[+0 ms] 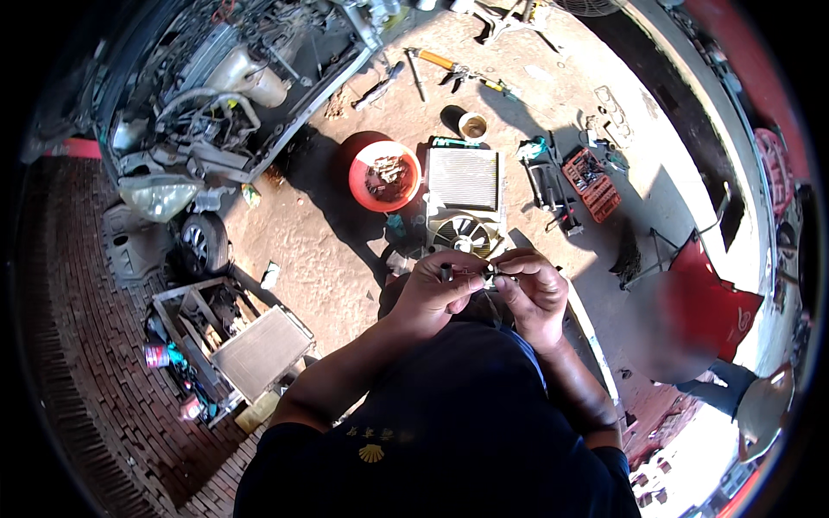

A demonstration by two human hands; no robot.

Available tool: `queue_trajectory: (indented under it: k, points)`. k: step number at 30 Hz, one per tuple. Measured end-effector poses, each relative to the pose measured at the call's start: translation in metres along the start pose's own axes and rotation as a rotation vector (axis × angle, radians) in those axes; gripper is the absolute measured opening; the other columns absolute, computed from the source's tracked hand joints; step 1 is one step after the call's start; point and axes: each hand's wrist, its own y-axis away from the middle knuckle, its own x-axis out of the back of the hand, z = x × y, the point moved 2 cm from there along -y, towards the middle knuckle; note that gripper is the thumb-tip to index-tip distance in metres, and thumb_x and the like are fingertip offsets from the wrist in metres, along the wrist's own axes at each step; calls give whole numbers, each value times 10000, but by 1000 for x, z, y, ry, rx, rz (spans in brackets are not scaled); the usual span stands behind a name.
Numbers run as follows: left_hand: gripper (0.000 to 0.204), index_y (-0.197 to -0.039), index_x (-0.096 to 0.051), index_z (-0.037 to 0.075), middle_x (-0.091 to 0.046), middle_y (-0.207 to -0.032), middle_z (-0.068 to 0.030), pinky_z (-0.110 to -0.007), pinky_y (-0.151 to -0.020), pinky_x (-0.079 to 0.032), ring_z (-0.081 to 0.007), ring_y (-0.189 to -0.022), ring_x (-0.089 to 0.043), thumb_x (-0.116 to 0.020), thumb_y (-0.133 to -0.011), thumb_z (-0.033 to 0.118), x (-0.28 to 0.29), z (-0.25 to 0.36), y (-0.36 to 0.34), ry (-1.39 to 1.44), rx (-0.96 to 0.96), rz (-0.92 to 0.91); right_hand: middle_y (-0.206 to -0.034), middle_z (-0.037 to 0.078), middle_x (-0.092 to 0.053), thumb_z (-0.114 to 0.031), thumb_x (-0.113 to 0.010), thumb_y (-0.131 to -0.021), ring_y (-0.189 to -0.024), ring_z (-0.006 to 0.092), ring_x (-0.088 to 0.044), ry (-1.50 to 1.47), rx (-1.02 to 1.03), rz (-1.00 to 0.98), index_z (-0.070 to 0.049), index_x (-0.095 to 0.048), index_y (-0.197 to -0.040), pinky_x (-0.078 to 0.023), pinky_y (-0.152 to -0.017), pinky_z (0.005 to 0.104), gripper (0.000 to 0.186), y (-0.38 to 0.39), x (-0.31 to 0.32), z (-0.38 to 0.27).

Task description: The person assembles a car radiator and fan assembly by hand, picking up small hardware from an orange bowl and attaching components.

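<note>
My left hand point(430, 293) and my right hand point(535, 298) meet near the middle, both closed in pinches on a small metal part point(489, 278), too small to make out clearly. A short dark cylinder point(446, 272) shows among my left fingers. Just beyond my hands, a radiator point(462, 177) lies on the ground with a black fan point(460, 226) at its near end. To its left stands a red basin point(358, 177) holding several small metal parts.
An open engine bay point(216, 121) fills the upper left, above a wheel point(203, 246) and a wooden crate point(194, 319). An orange tool case point(591, 186), hand tools point(548, 186), a grease gun point(436, 59) and a cup point(473, 128) lie beyond. A person in red point(725, 302) is at the right.
</note>
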Motion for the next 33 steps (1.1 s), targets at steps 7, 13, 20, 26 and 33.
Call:
queue_trajectory:
  k: [7,13,20,26,33]
  points:
    - [167,-1125,-732,37,-658,-784,-6,-225,-514,-367,-44,-569,-503,-737,-960,13,44,-12,54,68,-51,265,-1130,149,-690,147,-694,-906,-1066,212,-695,-82,-185,-112,2,-635,-1158,-568,-899,321,297,0,-40,35]
    - [137,-1125,-734,38,-642,-752,-13,-235,-516,-369,-67,-541,-485,-705,-992,54,117,5,122,442,-42,364,-1078,152,-737,99,-768,-838,-1013,252,-740,296,-50,-570,-15,-688,-1065,-599,-885,335,267,-20,-140,71]
    - [127,-1116,-718,49,-577,-687,0,-241,-511,-358,-75,-527,-475,-704,-1007,112,221,91,198,664,-48,361,-1080,147,-753,56,-807,-812,-1028,267,-761,341,-42,-689,-27,-719,-1006,-625,-854,353,228,-30,-308,114]
    - [156,-1100,-695,30,-589,-710,8,-234,-517,-378,-69,-546,-498,-714,-1010,157,262,166,250,647,-26,326,-1070,96,-760,9,-839,-776,-1014,275,-771,407,101,-750,-54,-735,-978,-640,-812,356,236,-45,-407,108]
    - [162,-1087,-689,21,-577,-722,22,-217,-507,-368,-52,-543,-491,-732,-998,149,269,218,268,634,29,352,-1041,108,-750,23,-841,-755,-970,272,-772,499,287,-851,-56,-730,-980,-643,-792,361,262,-64,-459,93]
